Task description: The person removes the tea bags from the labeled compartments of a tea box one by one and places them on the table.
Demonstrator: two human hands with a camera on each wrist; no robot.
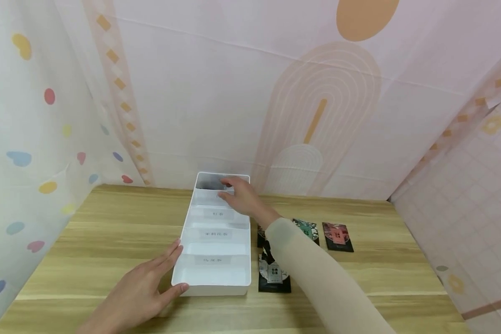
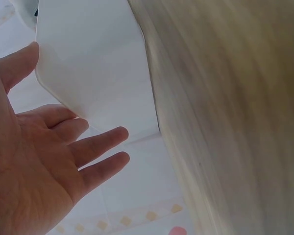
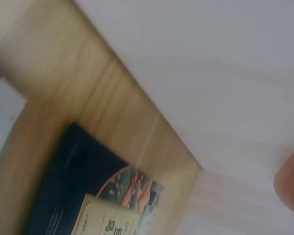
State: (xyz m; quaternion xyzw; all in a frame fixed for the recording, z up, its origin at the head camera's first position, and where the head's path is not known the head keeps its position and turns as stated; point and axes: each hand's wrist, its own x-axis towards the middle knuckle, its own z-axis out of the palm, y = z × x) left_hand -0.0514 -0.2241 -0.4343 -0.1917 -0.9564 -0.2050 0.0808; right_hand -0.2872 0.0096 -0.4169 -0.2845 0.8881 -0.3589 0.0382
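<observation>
A long white divided box (image 1: 211,290) stands on the table, with paper labels on its inner dividers. My left hand (image 1: 139,287) is at its near left corner, fingers straight and thumb against the edge. The left wrist view shows the fingers spread beside the box wall. My right hand (image 1: 242,197) reaches over the far end, thumb and fingers apart above the farthest compartment. Inside that compartment is something dark grey (image 1: 208,181), partly hidden by the fingers. Only a fingertip (image 3: 291,183) shows in the right wrist view.
Right of the box lie flat dark packets: one with a grey label (image 1: 274,274), a green one (image 1: 306,229) and a red one (image 1: 338,236). Another dark packet (image 1: 260,236) is mostly covered by the right sleeve (image 1: 317,278). Patterned cloth (image 1: 192,93) hangs behind the wooden table (image 1: 121,222).
</observation>
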